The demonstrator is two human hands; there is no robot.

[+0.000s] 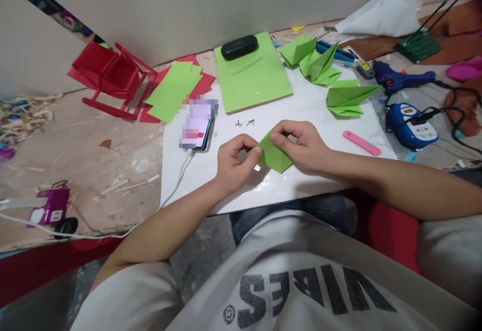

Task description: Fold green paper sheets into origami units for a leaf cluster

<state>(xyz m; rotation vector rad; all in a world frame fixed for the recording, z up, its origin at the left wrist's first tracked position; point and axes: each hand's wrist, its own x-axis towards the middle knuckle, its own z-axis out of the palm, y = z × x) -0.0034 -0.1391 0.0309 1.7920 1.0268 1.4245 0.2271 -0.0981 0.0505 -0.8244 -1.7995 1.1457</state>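
Observation:
Between my hands is a folded piece of green paper (277,158), its lower point just over the white board (203,185). My left hand (238,162) pinches the paper's left corner between thumb and forefinger. On the other side, my right hand (301,144) grips its upper right edge, thumb on top. The fingers cover parts of the folds. Several finished-looking green paper shapes, one a pleated folded form (350,99), stand at the board's upper right. A pink craft knife (361,142) lies right of my right hand.
A phone (199,125) with a white cable lies left of my hands. Behind are green sheets (259,87) under a black case (239,47), and a red miniature chair (113,77). A blue glue gun (402,77) and blue power socket (412,126) sit at right.

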